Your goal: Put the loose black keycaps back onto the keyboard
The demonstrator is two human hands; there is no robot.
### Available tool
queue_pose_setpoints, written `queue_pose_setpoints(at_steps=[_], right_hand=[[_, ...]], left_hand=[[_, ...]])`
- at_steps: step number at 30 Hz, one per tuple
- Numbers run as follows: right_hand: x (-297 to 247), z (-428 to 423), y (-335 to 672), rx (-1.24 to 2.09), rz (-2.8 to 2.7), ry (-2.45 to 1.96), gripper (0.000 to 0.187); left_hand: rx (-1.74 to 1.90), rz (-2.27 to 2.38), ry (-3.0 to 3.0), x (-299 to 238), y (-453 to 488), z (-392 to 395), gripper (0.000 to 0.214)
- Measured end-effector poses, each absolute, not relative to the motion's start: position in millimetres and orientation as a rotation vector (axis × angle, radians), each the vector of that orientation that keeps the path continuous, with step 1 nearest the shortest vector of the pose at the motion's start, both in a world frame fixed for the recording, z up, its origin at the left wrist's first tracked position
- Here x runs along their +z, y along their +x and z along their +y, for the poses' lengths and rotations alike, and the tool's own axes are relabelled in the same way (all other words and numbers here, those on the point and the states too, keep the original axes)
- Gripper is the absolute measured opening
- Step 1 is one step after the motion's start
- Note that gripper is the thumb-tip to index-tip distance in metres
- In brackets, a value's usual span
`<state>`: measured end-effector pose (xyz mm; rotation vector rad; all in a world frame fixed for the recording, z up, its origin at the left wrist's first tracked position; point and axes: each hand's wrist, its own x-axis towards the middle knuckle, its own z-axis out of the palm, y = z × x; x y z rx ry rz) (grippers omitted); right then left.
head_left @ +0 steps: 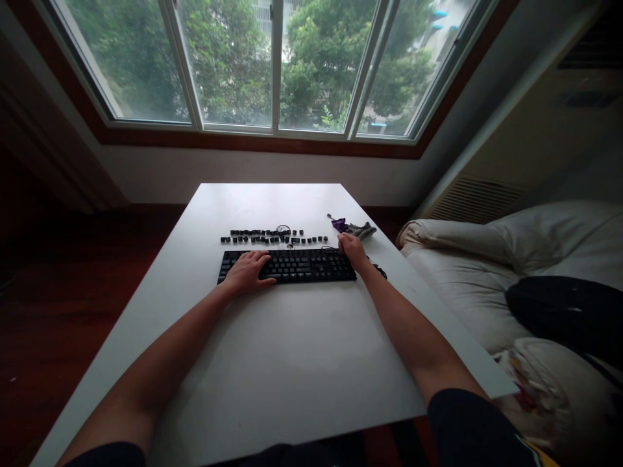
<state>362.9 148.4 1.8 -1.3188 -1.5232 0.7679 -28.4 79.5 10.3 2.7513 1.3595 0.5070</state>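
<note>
Both forearms stretch out long and nearly straight across the white surface [292, 363] toward a black keyboard [292, 265] lying flat at mid-table. The left hand [247, 272] rests palm-down over its left end, fingers loosely spread, grasping nothing. The right hand [352, 250] curls around the far right corner; whether that grip has actually closed I cannot tell. The keyboard looks stiff and fairly light, best taken by its two short ends. Just beyond lie rows of loose keycaps [272, 237], small and easily scattered, and a purple tool [341, 225] further right.
</note>
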Motion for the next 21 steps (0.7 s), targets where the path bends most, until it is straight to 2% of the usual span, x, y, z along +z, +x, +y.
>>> queue_pose_setpoints(at_steps=[3, 6, 12, 21], right_hand=[[-6, 148, 379, 0.452, -1.517, -1.426, 0.036], [-19, 149, 395, 0.34, -1.548, -1.527, 0.025], [-33, 148, 406, 0.435, -1.743, -1.544, 0.023], [-33, 144, 399, 0.553, -1.696, -1.489, 0.022]], left_hand=[[0.503, 1.359, 2.756, 10, -29, 80, 0.069], [0.498, 1.363, 2.759, 9, -28, 81, 0.069], [0.49, 1.366, 2.749, 11, -25, 80, 0.069], [0.488, 1.374, 2.749, 12, -24, 80, 0.069]])
